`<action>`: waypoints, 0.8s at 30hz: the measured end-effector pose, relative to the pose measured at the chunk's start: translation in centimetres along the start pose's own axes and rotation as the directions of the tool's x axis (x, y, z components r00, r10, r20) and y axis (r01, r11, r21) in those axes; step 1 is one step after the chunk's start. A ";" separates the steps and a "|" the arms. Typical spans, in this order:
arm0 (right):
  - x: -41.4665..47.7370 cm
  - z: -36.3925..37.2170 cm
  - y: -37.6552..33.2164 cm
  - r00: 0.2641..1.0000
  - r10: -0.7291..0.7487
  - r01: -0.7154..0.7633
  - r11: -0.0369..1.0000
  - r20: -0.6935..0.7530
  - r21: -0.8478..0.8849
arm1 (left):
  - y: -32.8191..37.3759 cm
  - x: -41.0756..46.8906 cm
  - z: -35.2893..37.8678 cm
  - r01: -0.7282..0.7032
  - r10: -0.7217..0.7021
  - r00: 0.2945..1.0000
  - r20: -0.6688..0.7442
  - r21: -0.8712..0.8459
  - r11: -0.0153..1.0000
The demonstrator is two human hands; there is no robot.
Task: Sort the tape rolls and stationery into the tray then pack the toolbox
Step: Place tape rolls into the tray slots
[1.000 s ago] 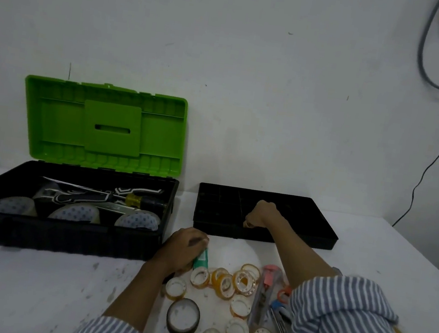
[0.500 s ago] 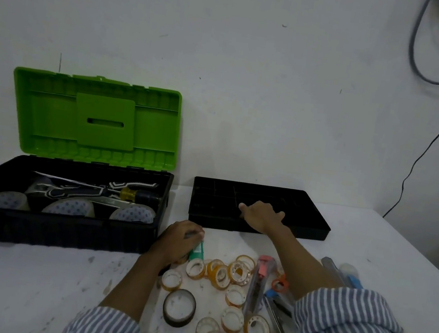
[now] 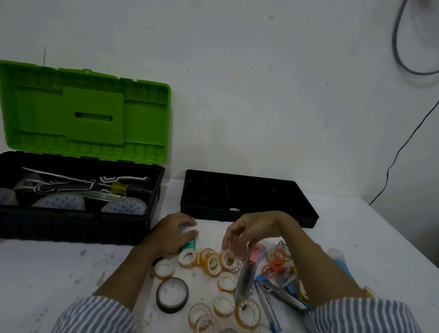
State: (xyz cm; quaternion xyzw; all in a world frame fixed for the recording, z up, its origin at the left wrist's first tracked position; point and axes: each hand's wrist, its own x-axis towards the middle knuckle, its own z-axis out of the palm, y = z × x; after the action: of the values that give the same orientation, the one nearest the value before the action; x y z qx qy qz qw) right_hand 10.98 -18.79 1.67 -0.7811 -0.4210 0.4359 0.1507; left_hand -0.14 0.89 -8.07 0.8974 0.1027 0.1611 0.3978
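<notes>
Evidently, the open toolbox [image 3: 51, 225], left of the left hand [image 3: 173, 233], held a screwdriver [image 3: 126, 189]; the tray [image 3: 297, 222] behind the right hand [image 3: 258, 226] held one pale piece [image 3: 233, 210]. Left hand gripped a green tube [image 3: 190, 244]; right fingers [image 3: 227, 238] hung apart over amber tape rolls [image 3: 229, 261].

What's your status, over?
Left hand grips green tube. Right hand open over tape rolls. Nothing blocks the tray.

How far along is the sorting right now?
Barely begun: one pale item lies in the tray. The left hand grips a green tube; the right hand hovers over the tape rolls. Those rolls and the orange scissors lie on the table; the toolbox stands open.
</notes>
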 end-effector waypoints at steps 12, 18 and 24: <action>0.8 -0.9 2.4 0.797 0.079 0.206 0.897 -0.599 0.392 | 0.0 -0.1 0.0 -0.007 0.007 1.000 0.002 0.009 1.000; 3.4 -2.2 3.7 0.259 0.309 0.111 0.932 -0.915 0.346 | -0.4 0.1 0.1 -0.005 0.006 1.000 0.008 -0.025 1.000; 4.7 -2.0 3.4 0.257 0.284 -0.028 0.958 -0.924 0.287 | -0.6 0.3 0.1 -0.020 0.020 1.000 0.002 -0.013 1.000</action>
State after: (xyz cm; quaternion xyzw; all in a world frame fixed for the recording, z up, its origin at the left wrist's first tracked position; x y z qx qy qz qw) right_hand 15.63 -16.89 -1.87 -0.9016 -0.1162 -0.0672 0.4113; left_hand 0.15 1.33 -8.56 0.8960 0.0924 0.1645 0.4020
